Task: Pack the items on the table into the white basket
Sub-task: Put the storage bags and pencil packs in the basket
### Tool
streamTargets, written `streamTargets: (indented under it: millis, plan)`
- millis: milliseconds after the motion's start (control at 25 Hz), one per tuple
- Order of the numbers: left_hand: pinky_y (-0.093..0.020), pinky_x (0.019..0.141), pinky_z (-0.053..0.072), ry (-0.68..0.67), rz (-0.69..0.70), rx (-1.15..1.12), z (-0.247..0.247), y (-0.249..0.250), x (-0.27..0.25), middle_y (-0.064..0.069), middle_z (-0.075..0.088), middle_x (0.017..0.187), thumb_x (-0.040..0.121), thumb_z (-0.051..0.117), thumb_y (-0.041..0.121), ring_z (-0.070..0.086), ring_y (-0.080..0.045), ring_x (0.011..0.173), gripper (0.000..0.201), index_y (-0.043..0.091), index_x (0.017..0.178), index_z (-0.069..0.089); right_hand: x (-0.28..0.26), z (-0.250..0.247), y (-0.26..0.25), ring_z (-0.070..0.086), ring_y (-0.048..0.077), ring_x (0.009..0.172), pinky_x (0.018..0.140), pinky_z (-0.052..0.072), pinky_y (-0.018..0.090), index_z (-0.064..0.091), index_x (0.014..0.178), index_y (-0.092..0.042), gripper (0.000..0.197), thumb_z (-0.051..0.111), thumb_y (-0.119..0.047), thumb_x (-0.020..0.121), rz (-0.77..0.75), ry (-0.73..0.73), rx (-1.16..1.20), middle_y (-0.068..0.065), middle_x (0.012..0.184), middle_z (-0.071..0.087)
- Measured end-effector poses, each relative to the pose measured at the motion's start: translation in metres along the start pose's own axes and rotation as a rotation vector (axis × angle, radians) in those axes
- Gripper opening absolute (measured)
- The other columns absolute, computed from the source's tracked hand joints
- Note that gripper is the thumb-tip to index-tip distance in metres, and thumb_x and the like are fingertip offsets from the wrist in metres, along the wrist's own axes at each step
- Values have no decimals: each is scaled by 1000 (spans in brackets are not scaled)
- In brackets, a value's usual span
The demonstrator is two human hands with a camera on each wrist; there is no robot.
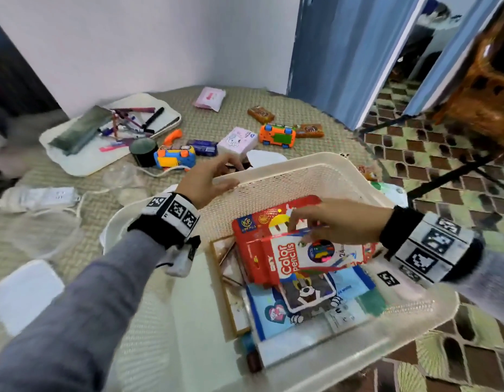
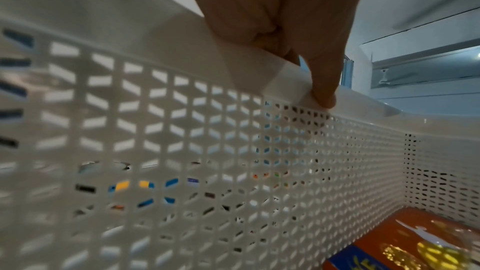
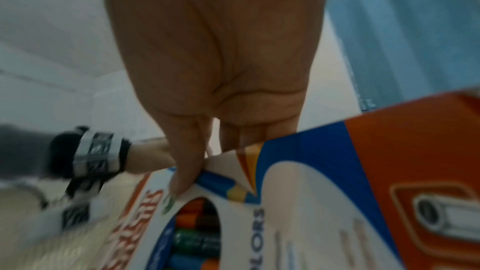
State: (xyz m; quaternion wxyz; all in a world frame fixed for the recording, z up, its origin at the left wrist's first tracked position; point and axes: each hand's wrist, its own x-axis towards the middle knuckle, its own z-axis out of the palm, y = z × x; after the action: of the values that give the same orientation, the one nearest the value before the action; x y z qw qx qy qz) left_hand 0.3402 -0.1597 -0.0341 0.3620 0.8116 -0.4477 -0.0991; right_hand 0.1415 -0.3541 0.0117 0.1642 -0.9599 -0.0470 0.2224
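The white basket (image 1: 310, 171) stands in front of me, tilted. My left hand (image 1: 225, 174) grips its far left rim; in the left wrist view the thumb (image 2: 322, 89) curls over the basket's rim (image 2: 155, 52). My right hand (image 1: 304, 224) pinches the top of a red and white color pencil box (image 1: 301, 256) inside the basket, above a second red box (image 1: 262, 222) and a cartoon book (image 1: 307, 295). The right wrist view shows my right hand (image 3: 207, 161) holding the pencil box (image 3: 298, 202). On the mat lie a blue toy camera (image 1: 174, 157), an orange toy car (image 1: 277, 135) and a pink box (image 1: 238, 141).
A white tray (image 1: 84, 162) with pens and a green case sits at the back left, a black cylinder (image 1: 143, 151) beside it. A pink tissue pack (image 1: 210, 98) and brown snack packs (image 1: 260, 114) lie further back. A power strip (image 1: 38, 196) is left, blue door (image 1: 344, 52) right.
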Motion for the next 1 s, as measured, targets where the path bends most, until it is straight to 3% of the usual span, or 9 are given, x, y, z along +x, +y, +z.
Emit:
streamTargets:
  millis: [120, 280, 360, 480, 560, 680, 760, 840, 1000]
  plan:
    - [-15, 72, 44, 16, -32, 27, 2, -3, 1, 20, 62, 81, 86, 67, 16, 62, -7, 80, 24, 24, 106, 57, 24, 26, -1, 55, 21, 85, 71, 39, 33, 51, 125, -24, 32, 58, -29, 94, -20, -227, -53, 6, 98, 64]
    - [-33, 78, 48, 14, -36, 26, 3, -6, 3, 11, 67, 88, 85, 68, 18, 64, -11, 87, 24, 25, 107, 57, 44, 57, -1, 49, 15, 88, 66, 35, 26, 54, 120, -17, 30, 61, -22, 91, -36, -389, -22, 6, 111, 61]
    - [-35, 77, 49, 21, -28, 32, 3, -8, 2, 9, 67, 87, 85, 68, 19, 64, -12, 85, 24, 24, 106, 58, 45, 66, -3, 49, 13, 87, 65, 34, 24, 57, 120, -18, 32, 64, -25, 90, -27, -366, -54, 3, 113, 62]
    - [-34, 76, 49, 38, -35, 19, 5, -10, 3, 14, 64, 82, 84, 68, 20, 63, -7, 80, 23, 25, 104, 58, 38, 76, -2, 58, 18, 100, 73, 40, 28, 59, 119, -27, 34, 65, -36, 87, 13, -250, -248, -2, 114, 64]
    - [-33, 76, 49, 43, -43, 21, 5, -10, 3, 16, 63, 82, 84, 68, 19, 62, -4, 80, 23, 24, 105, 58, 32, 83, -3, 60, 20, 103, 77, 45, 31, 57, 118, -28, 28, 61, -33, 90, 8, -159, -382, -3, 112, 65]
    - [-35, 76, 51, 42, -43, 13, 5, -9, 3, 14, 64, 82, 85, 68, 18, 64, -8, 81, 23, 25, 104, 58, 27, 87, -12, 58, 20, 104, 76, 47, 33, 55, 120, -27, 29, 57, -29, 92, -159, -42, -313, -3, 116, 62]
    - [-35, 76, 51, 40, -45, 14, 4, -8, 3, 14, 64, 82, 85, 68, 18, 65, -9, 81, 23, 27, 103, 58, 27, 94, -22, 49, 20, 112, 83, 45, 36, 49, 129, -28, 47, 65, -32, 85, -307, -111, -235, -1, 125, 54]
    - [-36, 77, 52, 42, -52, 24, 4, -7, 2, 16, 64, 82, 85, 68, 19, 64, -8, 82, 23, 30, 102, 57, 31, 105, -31, 41, 23, 118, 92, 41, 39, 37, 138, -30, 68, 71, -36, 79, -343, -245, -316, 4, 133, 44]
    - [-40, 79, 52, 50, -67, 40, 4, -5, 0, 12, 67, 85, 85, 67, 22, 65, -8, 84, 22, 29, 104, 57, 35, 113, -31, 38, 28, 123, 98, 39, 43, 34, 141, -31, 71, 71, -38, 80, -343, -274, -422, 10, 139, 37]
